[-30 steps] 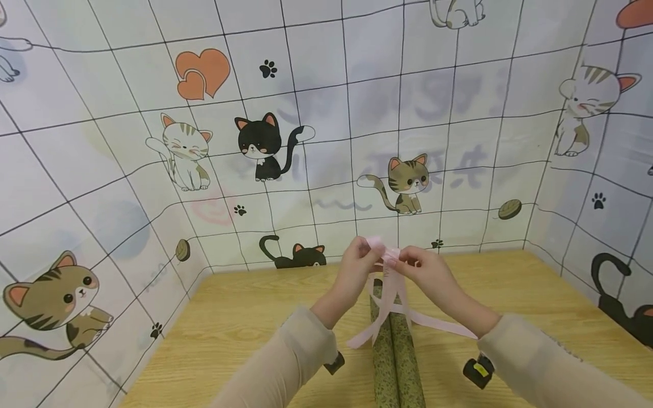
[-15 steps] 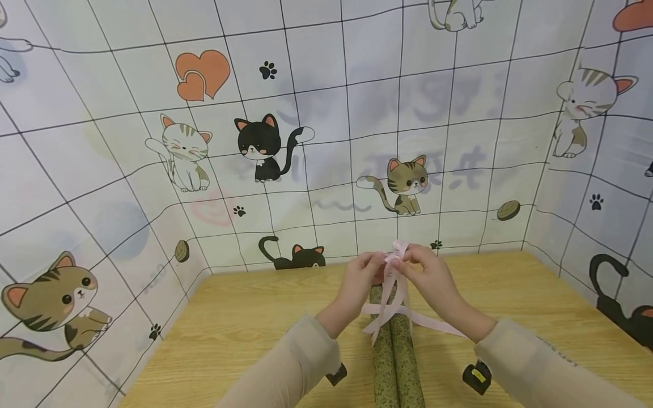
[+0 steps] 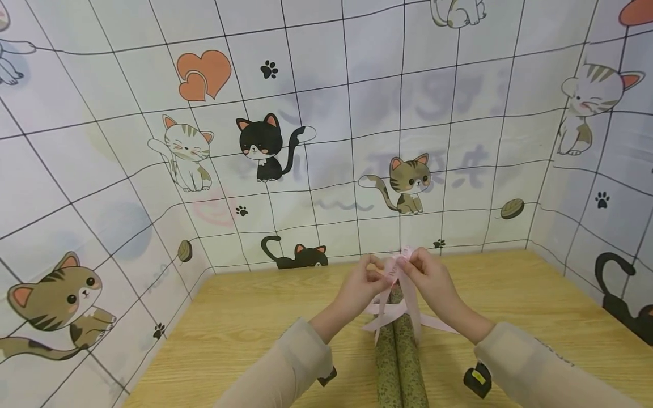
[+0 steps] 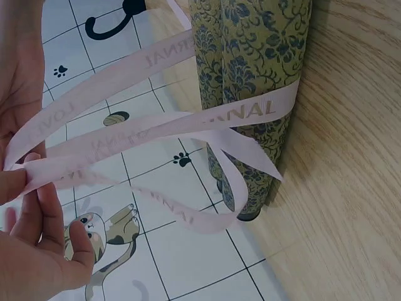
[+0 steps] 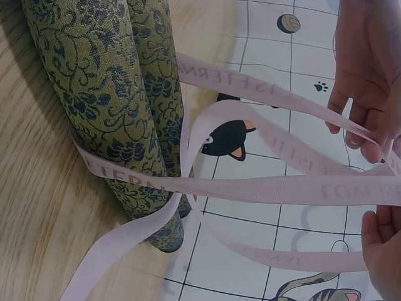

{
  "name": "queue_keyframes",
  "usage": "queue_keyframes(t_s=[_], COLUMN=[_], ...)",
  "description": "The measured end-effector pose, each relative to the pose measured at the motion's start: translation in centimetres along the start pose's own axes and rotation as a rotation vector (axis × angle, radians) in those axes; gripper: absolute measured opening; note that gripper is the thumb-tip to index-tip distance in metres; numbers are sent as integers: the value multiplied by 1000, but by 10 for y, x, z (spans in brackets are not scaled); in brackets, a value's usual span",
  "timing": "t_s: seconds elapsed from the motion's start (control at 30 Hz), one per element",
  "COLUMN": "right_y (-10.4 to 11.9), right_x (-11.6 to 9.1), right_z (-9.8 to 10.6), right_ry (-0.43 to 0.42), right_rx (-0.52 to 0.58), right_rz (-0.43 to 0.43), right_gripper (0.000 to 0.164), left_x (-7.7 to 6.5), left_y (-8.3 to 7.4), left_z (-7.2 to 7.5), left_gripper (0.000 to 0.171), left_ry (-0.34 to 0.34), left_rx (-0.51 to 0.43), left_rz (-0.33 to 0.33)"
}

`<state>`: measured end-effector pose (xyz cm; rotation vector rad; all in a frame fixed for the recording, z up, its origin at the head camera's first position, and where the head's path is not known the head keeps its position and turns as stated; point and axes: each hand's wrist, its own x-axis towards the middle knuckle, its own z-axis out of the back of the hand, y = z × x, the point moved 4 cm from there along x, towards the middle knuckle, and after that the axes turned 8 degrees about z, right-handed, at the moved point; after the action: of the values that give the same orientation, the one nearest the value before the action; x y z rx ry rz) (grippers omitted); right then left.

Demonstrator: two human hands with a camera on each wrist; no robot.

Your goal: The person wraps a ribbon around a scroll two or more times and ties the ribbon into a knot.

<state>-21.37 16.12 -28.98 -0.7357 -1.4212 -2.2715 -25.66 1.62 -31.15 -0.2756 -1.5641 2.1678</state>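
Two slim rolls in green brocade with dark flowers lie side by side on the table; their far ends show dark caps in the left wrist view. A pink ribbon printed with "ETERNAL" wraps both rolls near those ends, and its tails and loops rise toward the hands. My right hand pinches the ribbon between thumb and fingertips above the roll ends. Facing it, my left hand holds another part of the ribbon at the thumb tip, its index finger arched apart. Fingertips partly hide where the ribbon strands cross.
A wood-grain tabletop lies under everything. Right behind it hangs a white grid-patterned cloth with printed cats, which also covers both sides. Small black devices, one with a yellow label, sit below the wrists.
Both hands keep working the ribbon above the rolls. My left hand has drawn slightly away from the right one, its fingers spreading. The rolls' far ends have shifted a little to the right.
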Motion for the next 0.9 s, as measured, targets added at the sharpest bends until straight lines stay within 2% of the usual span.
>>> queue_keyframes(t_s=[0.07,0.13,0.27,0.3,0.37,0.43,0.57,0.67,0.9], right_y=[0,-1,-19,-20,-21,-21,-20,-20,-18], right_x=[0,-1,-3,-3,-4,-5,-9,-12,-15], right_z=[0,-1,-4,-4,-6,-8,-10,-11,-9], right_ry=[8,17,29,31,38,42,31,9,-40], right_rx=[7,3,44,60,126,184,251,251,172], right_rz=[-13,-34,-107,-128,-159,-179,-208,-218,-209], right_gripper=[20,21,29,31,31,30,30,30,30], left_x=[-1,-2,-5,-5,-6,-6,-6,-5,-4], left_y=[-1,-2,-4,-4,-3,-1,5,8,7], left_z=[3,4,6,6,6,5,3,2,2], left_gripper=[7,7,23,24,24,23,34,40,25], left_ry=[-25,-47,-104,-123,-134,-109,-2,12,-23], left_rx=[61,167,394,444,480,446,206,73,18], left_rz=[-38,-104,-218,-234,-233,-200,-48,35,57])
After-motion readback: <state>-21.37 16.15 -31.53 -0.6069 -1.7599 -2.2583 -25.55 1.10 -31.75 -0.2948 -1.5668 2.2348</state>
